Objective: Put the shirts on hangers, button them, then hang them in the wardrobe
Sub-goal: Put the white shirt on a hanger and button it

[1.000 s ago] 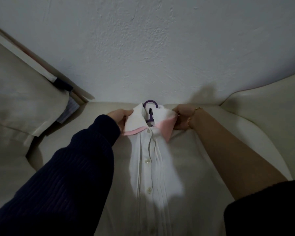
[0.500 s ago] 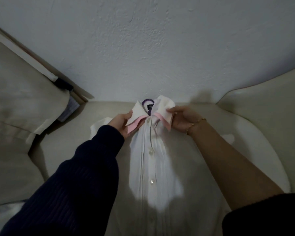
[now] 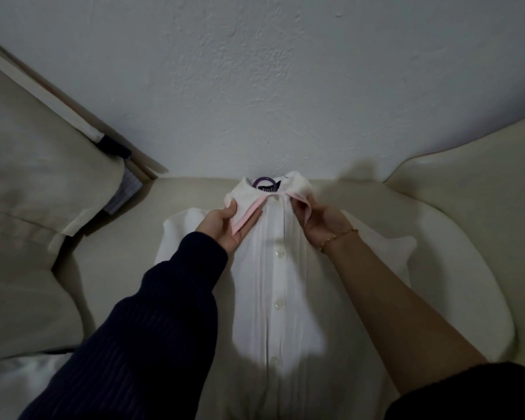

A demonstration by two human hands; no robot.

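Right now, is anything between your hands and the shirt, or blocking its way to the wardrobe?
Nothing visible: the left hand and right hand both pinch the collar of the shirt. The wardrobe is out of view, so that path cannot be judged.

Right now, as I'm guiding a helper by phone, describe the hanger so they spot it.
On the cream sofa seat lies a white shirt, buttons up. Follow the buttons to its pink-edged collar, pinched by the left hand and right hand. The hanger shows only as a purple hook in the collar opening, the only purple among pale cloth.
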